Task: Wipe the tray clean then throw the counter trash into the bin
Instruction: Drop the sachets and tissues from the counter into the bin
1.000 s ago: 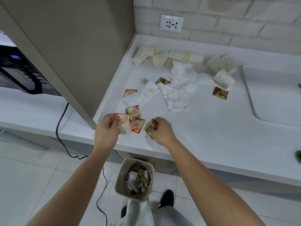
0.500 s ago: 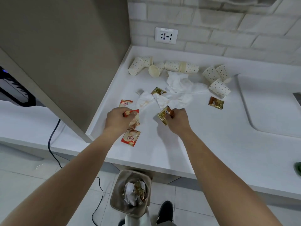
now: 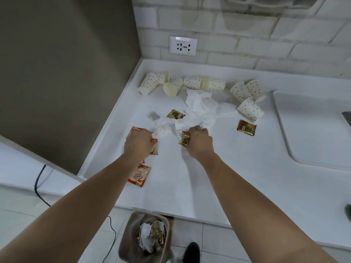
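Gold sachet (image 3: 184, 139): long axis tilted upright, pinched in closed right hand (image 3: 199, 144). Left hand (image 3: 138, 144): closed on red creamer sachets (image 3: 154, 147).

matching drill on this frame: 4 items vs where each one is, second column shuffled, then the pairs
1. gold sachet
2. red creamer sachet
3. bin
4. wall socket

A. on the brick wall above the counter
B. on the floor below the counter edge
C. pinched in the right hand
D. flat on the counter, under the left forearm

Pairs: 1-C, 2-D, 3-B, 4-A
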{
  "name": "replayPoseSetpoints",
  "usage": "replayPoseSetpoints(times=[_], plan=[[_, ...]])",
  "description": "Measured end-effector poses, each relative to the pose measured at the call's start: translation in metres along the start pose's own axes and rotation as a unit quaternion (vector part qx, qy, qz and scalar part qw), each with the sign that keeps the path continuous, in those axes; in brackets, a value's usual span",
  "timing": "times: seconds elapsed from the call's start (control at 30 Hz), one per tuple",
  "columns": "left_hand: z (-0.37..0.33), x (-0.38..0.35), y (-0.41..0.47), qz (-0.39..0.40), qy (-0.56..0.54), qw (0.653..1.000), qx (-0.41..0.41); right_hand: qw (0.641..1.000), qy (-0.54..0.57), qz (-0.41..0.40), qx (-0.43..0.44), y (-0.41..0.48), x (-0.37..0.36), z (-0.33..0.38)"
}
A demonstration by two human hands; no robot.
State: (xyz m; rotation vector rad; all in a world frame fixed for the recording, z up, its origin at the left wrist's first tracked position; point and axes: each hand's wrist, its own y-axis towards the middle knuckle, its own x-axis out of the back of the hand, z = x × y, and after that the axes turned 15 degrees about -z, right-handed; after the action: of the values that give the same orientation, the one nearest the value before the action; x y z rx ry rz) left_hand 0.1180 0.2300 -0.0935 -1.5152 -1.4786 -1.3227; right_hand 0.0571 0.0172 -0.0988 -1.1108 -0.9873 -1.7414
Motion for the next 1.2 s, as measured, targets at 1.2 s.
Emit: replayPoseSetpoints(times=[1.2], plan=[[0.046, 0.123, -0.171, -0.069, -0.434, 0.883, 0.165, 0.866, 0.459, -0.102, -0.169, -0.188, 0.097, 0.056]])
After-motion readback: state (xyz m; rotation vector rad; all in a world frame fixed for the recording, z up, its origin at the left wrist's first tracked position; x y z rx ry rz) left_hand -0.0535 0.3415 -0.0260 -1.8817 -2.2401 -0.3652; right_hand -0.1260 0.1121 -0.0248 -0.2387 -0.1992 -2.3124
